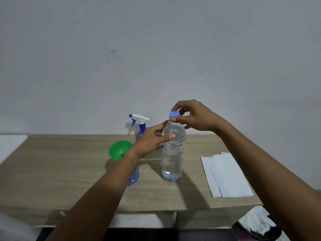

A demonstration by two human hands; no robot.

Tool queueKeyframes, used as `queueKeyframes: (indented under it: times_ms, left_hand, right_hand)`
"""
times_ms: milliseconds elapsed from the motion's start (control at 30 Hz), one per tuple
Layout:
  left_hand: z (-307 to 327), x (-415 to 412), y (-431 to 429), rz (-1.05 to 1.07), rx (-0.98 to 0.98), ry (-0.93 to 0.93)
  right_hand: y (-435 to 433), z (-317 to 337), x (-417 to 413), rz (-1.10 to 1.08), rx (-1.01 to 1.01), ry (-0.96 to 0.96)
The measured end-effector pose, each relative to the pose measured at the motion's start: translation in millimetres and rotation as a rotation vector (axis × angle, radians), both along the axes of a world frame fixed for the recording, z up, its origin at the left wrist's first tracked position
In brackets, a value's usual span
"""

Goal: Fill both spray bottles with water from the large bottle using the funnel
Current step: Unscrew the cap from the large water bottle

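Note:
A large clear water bottle (172, 159) stands upright on the wooden table (69, 180), nearly full. My left hand (152, 138) grips its shoulder. My right hand (192, 117) pinches its blue cap (174, 115) from above. A green funnel (119, 149) sits in the neck of a spray bottle (134, 177) that my left forearm mostly hides. Behind my left hand stands a second spray bottle (141, 126) with a white and blue trigger head on it.
Folded white paper towels (225, 174) lie on the table at the right. A white surface (10, 145) adjoins the table's left end. The wall is close behind. Below the table's front edge at the right is a dark bin with crumpled white paper (257, 225).

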State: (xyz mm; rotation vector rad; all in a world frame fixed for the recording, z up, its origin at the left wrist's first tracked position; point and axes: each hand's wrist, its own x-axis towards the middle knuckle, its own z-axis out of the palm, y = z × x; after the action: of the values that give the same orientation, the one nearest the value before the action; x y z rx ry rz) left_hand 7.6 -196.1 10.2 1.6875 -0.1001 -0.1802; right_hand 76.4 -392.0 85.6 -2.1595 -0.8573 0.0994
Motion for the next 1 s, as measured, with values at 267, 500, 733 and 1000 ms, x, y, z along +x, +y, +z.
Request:
queueKeyframes:
  times_ms: [267,500,733,1000]
  left_hand:
    - [0,-1,0,-0.006,-0.014,0.011]
    - [2,-1,0,-0.003,0.001,0.021]
    - [0,1,0,-0.019,-0.003,0.031]
    - [-4,5,2,-0.040,-0.015,0.008]
  right_hand:
    - [5,-2,-6,-0.085,-0.049,-0.096]
    - [5,1,-6,-0.061,-0.010,-0.027]
    - [-2,6,-9,0.003,-0.009,0.098]
    - [-6,-15,-15,-0.151,0.373,0.258]
